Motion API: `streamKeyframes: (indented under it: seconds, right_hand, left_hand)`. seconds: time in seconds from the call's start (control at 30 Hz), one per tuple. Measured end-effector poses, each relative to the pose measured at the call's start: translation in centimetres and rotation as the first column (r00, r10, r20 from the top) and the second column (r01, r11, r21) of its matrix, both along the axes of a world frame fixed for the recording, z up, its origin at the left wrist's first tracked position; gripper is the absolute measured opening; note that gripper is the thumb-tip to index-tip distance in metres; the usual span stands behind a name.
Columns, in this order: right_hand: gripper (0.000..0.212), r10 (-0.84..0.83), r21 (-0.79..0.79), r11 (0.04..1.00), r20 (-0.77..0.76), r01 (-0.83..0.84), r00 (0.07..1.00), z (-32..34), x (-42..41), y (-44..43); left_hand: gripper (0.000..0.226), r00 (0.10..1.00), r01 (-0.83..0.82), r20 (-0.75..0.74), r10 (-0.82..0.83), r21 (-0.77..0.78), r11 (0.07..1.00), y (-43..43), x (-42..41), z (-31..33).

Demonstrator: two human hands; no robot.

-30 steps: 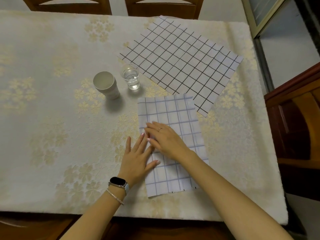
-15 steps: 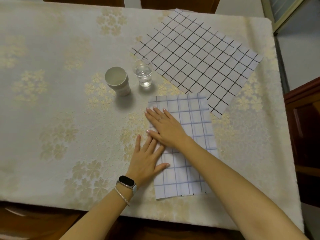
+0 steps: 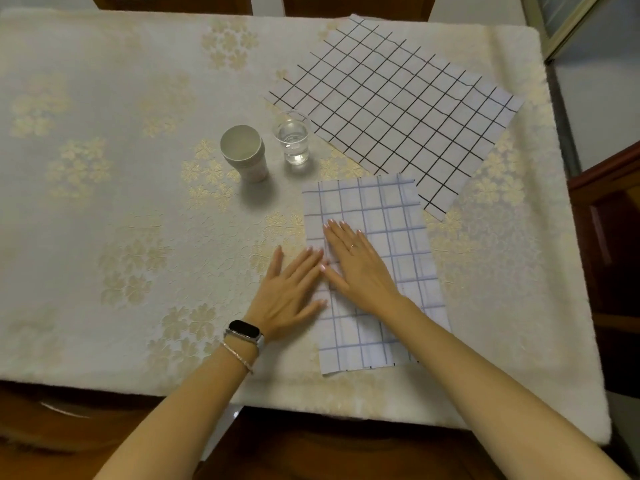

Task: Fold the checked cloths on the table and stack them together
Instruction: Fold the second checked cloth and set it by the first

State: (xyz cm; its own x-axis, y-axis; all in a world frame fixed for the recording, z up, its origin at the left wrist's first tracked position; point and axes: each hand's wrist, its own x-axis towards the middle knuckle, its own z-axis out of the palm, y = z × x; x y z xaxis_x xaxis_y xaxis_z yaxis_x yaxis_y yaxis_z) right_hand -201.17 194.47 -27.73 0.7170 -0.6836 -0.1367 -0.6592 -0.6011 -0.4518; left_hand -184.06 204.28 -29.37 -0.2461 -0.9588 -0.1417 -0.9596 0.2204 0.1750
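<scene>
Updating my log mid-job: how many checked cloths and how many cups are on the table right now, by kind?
Checked cloths: 2, the blue-lined cloth under both hands and the black-lined cloth lying open.
Cups: 2, the white paper cup and the clear cup holding water.
Total: 4

Soft dim light, perhaps slightly blurred

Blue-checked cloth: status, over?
Left hand and right hand flat, pressing blue-checked cloth, folded. Black-checked cloth unfolded beyond. Water glass and paper cups close by.
</scene>
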Motion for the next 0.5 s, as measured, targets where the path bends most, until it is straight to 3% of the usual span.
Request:
streamKeyframes:
  seconds: [0.2, 0.5]
  right_hand:
    - [0.087, 0.092, -0.080, 0.991, -0.148, -0.104, 0.985, -1.7, -2.1, 5.5]
    - [0.094, 0.167, -0.038, 0.984, -0.176, -0.176, 0.970, -1.4, -4.7, 10.5]
  left_hand:
    - [0.069, 0.999, -0.039, 0.023, 0.038, 0.046, 0.998, 0.8, 1.4, -0.1]
    - [0.077, 0.999, -0.022, 0.046, 0.022, -0.004, 1.000, 0.9, 1.4, 0.4]
